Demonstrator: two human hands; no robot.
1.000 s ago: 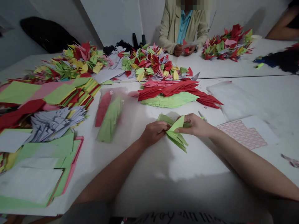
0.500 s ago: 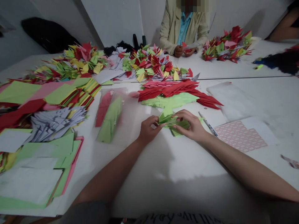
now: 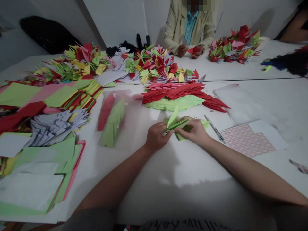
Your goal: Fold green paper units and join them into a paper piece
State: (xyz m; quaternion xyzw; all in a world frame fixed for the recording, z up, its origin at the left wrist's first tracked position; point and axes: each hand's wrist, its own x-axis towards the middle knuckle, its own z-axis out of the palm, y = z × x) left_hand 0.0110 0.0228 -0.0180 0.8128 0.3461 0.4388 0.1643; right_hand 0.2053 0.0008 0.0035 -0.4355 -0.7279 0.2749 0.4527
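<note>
Both my hands hold a folded piece of light green paper (image 3: 176, 124) just above the white table, with one pointed flap standing up. My left hand (image 3: 157, 137) pinches its near side, and my right hand (image 3: 194, 131) grips the other side. Part of the paper is hidden by my fingers. Just beyond it lies a row of folded light green paper pieces (image 3: 174, 102), with red folded pieces (image 3: 180, 92) fanned out behind them. A slim pen-like tool (image 3: 215, 129) lies to the right of my right hand.
A plastic sleeve (image 3: 112, 120) with red and green paper lies left of my hands. Pink-gridded sheet (image 3: 247, 141) lies at right. Paper stacks (image 3: 48, 128) crowd the left side. Across the table, a co-worker (image 3: 190, 29) handles red paper among folded paper heaps (image 3: 156, 65).
The green paper has been turned and refolded, and its point now stands upward instead of hanging down. My right hand has shifted, uncovering the pen-like tool. The co-worker's hands have moved slightly.
</note>
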